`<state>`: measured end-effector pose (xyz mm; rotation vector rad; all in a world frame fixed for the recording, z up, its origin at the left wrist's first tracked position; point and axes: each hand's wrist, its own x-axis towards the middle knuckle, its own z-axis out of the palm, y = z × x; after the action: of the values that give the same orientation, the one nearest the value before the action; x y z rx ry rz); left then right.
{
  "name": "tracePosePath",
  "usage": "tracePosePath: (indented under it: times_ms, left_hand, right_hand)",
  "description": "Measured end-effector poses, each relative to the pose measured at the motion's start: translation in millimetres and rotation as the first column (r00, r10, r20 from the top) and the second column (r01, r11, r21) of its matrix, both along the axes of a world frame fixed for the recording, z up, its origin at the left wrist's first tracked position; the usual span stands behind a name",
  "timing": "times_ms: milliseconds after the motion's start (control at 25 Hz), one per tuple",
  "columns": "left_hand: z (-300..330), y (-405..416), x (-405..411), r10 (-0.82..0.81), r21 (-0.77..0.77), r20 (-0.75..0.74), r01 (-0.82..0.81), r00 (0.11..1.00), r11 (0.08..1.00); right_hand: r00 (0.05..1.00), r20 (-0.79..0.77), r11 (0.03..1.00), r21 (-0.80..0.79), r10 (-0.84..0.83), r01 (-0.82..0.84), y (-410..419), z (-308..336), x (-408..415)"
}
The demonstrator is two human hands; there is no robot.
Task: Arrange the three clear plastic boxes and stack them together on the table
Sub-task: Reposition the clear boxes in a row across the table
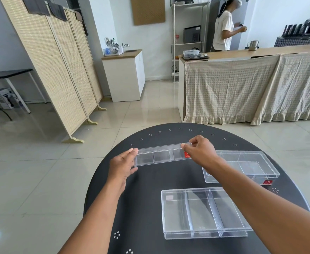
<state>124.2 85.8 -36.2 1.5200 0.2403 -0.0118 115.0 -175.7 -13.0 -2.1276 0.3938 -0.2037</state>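
A long narrow clear box (159, 155) with three compartments and a red label lies at the far left of the round black table (150, 184). My left hand (124, 165) grips its left end and my right hand (199, 150) pinches its right end. A wider clear box (245, 165) with a red label lies at the right, partly behind my right forearm. A large clear box (196, 215) with dividers sits near me, its right end hidden under my right arm.
The table edge curves close to my left hand, with tiled floor (40, 180) beyond. A woven folding screen (59, 70) stands at the left. A cloth-draped counter (251, 85) is behind the table, where another person (223, 28) stands.
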Motion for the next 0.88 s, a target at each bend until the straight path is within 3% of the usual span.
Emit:
tracePosePath:
  times_ms: [480,680,880]
  left_hand:
    - [-5,-3,-44,-0.067,0.132,0.049,0.060,0.997,0.989]
    - [-10,-1,-44,-0.085,0.286,0.065,0.063,0.994,0.956]
    - [-13,12,-54,0.115,0.395,0.100,-0.146,0.988,0.907]
  right_hand:
    - [0.965,-0.225,0.945,-0.265,0.135,-0.194,7,4,-36]
    - [0.976,-0.177,0.938,-0.298,0.128,-0.177,9,4,-41]
    - [0.995,0.031,0.933,-0.351,0.094,-0.077,4,14,-59]
